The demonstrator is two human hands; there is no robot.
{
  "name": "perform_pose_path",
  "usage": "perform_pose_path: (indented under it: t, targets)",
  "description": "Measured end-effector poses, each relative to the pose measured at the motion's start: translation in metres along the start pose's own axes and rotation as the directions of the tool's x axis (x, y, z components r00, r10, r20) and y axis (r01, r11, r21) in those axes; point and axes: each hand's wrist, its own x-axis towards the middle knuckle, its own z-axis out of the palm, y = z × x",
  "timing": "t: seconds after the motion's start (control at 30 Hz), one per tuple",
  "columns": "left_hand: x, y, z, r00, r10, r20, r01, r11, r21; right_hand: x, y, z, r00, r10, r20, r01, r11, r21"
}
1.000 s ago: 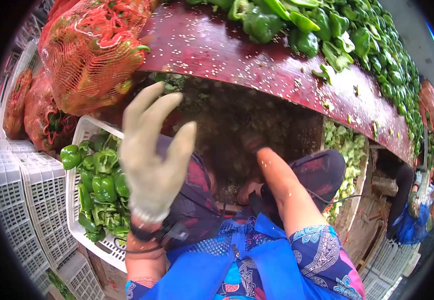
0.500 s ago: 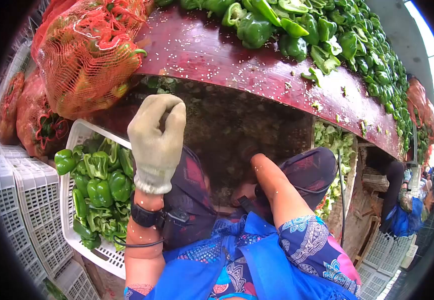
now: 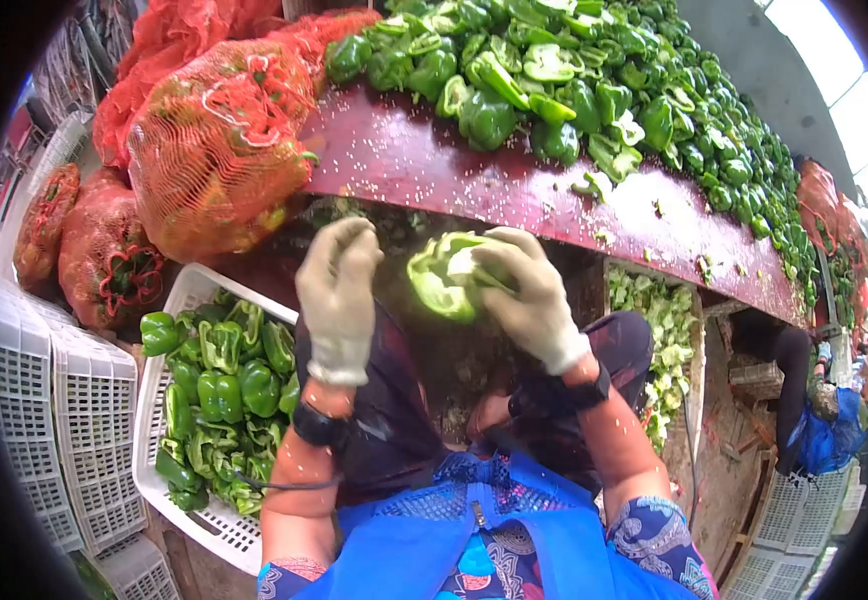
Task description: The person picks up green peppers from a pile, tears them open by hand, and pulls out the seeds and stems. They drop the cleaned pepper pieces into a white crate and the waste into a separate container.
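My right hand (image 3: 532,290), in a pale glove, grips a cut green pepper (image 3: 444,278) whose pale inside shows. To its left, my left hand (image 3: 339,285), also gloved, is raised above my knee with its fingers curled towards the thumb; whether anything small is between them cannot be made out. The two hands are apart, and the pepper touches only the right one. Below and left of my left hand, a white basket (image 3: 149,425) holds green peppers (image 3: 220,396), several of them cut open.
A red table (image 3: 404,165) with a heap of green peppers (image 3: 594,100) runs across the top. Net sacks (image 3: 216,150) stand at upper left, white crates (image 3: 99,430) at left. Pale pepper scraps (image 3: 659,345) lie right of my knee. Another person (image 3: 824,425) sits at far right.
My right hand has come up from low between my knees into view with a cut pepper. My left hand has moved slightly right and down. The view has shifted, showing more of the table.
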Motion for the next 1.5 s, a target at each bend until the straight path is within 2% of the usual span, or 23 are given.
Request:
perform_pose_path:
  t: [0.07, 0.13, 0.17, 0.2, 0.27, 0.37, 0.47, 0.6, 0.63, 0.73, 0.77, 0.87, 1.0, 1.07, 1.1, 1.17, 1.2, 1.27, 1.3, 1.4, 1.43, 1.47, 1.5]
  targets:
    - [-0.021, -0.011, 0.024, 0.985, -0.124, 0.118, 0.163, 0.893, -0.419, -0.01, -0.025, -0.012, 0.994, -0.047, -0.097, 0.042, 0.998, -0.049]
    - [-0.038, -0.014, 0.037, 0.852, -0.28, 0.442, 0.52, 0.547, -0.656, -0.02, -0.034, -0.007, 0.978, -0.155, -0.14, 0.141, 0.985, -0.103]
    - [-0.042, -0.008, 0.043, 0.753, -0.24, 0.612, 0.658, 0.291, -0.695, -0.024, -0.038, -0.005, 0.969, -0.228, -0.095, 0.207, 0.96, -0.186]
    - [-0.047, -0.003, 0.048, 0.809, -0.263, 0.526, 0.588, 0.387, -0.71, -0.03, -0.036, -0.002, 0.959, -0.265, -0.1, 0.232, 0.937, -0.262]
    - [-0.045, -0.005, 0.046, 0.825, -0.238, 0.512, 0.552, 0.532, -0.642, -0.036, -0.036, -0.011, 0.948, -0.316, -0.033, 0.269, 0.853, -0.448]
    - [-0.048, 0.003, 0.045, 0.76, -0.286, 0.583, 0.64, 0.487, -0.595, -0.024, -0.04, -0.031, 0.901, -0.426, 0.082, 0.357, 0.622, -0.697]
    - [-0.051, -0.003, 0.05, 0.785, -0.346, 0.514, 0.611, 0.571, -0.548, -0.02, -0.018, -0.028, 0.909, -0.388, 0.152, 0.407, 0.748, -0.524]
    - [-0.051, -0.011, 0.058, 0.818, -0.328, 0.472, 0.566, 0.602, -0.563, -0.022, -0.012, -0.02, 0.921, -0.309, 0.237, 0.39, 0.731, -0.561]
    - [-0.052, -0.004, 0.06, 0.833, -0.33, 0.444, 0.535, 0.684, -0.495, -0.023, -0.009, -0.016, 0.905, -0.374, 0.203, 0.419, 0.703, -0.575]
    - [-0.055, -0.005, 0.064, 0.868, -0.219, 0.445, 0.42, 0.801, -0.426, -0.035, -0.001, -0.001, 0.92, -0.39, 0.033, 0.323, 0.708, -0.628]
    - [-0.058, -0.001, 0.069, 0.865, -0.251, 0.435, 0.455, 0.759, -0.465, -0.035, 0.0, 0.005, 0.926, -0.374, -0.056, 0.264, 0.746, -0.612]
    - [-0.06, -0.001, 0.072, 0.873, -0.245, 0.422, 0.431, 0.792, -0.432, -0.042, 0.0, 0.018, 0.955, -0.229, -0.186, 0.094, 0.834, -0.544]
    - [-0.063, -0.03, 0.073, 0.864, -0.274, 0.422, 0.455, 0.782, -0.426, -0.04, 0.005, 0.015, 0.952, -0.116, -0.284, -0.014, 0.909, -0.417]
    - [-0.066, -0.046, 0.076, 0.83, -0.332, 0.448, 0.551, 0.617, -0.563, -0.031, 0.011, 0.0, 0.968, -0.055, -0.243, -0.026, 0.948, -0.318]
    - [-0.066, -0.049, 0.077, 0.81, -0.354, 0.467, 0.585, 0.524, -0.619, -0.03, 0.017, -0.004, 0.972, 0.02, -0.233, -0.065, 0.98, -0.186]
    - [-0.06, -0.052, 0.072, 0.755, -0.4, 0.519, 0.655, 0.479, -0.584, -0.029, 0.024, -0.018, 0.966, 0.217, -0.14, -0.21, 0.976, 0.065]
    - [-0.059, -0.052, 0.071, 0.726, -0.423, 0.542, 0.687, 0.452, -0.568, -0.027, 0.026, -0.024, 0.956, 0.282, -0.085, -0.264, 0.948, 0.176]
    - [-0.06, -0.046, 0.071, 0.719, -0.391, 0.574, 0.695, 0.428, -0.578, -0.027, 0.023, -0.042, 0.755, 0.638, 0.15, -0.63, 0.643, 0.435]
    - [-0.06, -0.04, 0.07, 0.704, -0.384, 0.598, 0.71, 0.392, -0.585, -0.032, 0.035, -0.042, 0.763, 0.609, 0.217, -0.598, 0.537, 0.595]
    - [-0.061, -0.038, 0.068, 0.68, -0.403, 0.613, 0.732, 0.337, -0.591, -0.042, 0.054, -0.038, 0.758, 0.587, 0.285, -0.518, 0.276, 0.81]
    - [-0.059, -0.039, 0.066, 0.678, -0.415, 0.606, 0.733, 0.333, -0.593, -0.043, 0.054, -0.04, 0.73, 0.61, 0.307, -0.48, 0.138, 0.866]
    - [-0.056, -0.04, 0.063, 0.702, -0.41, 0.582, 0.712, 0.415, -0.566, -0.046, 0.057, -0.047, 0.75, 0.574, 0.327, -0.45, 0.081, 0.889]
    - [-0.05, -0.04, 0.058, 0.727, -0.401, 0.557, 0.684, 0.497, -0.535, -0.047, 0.061, -0.053, 0.747, 0.613, 0.257, -0.517, 0.293, 0.804]
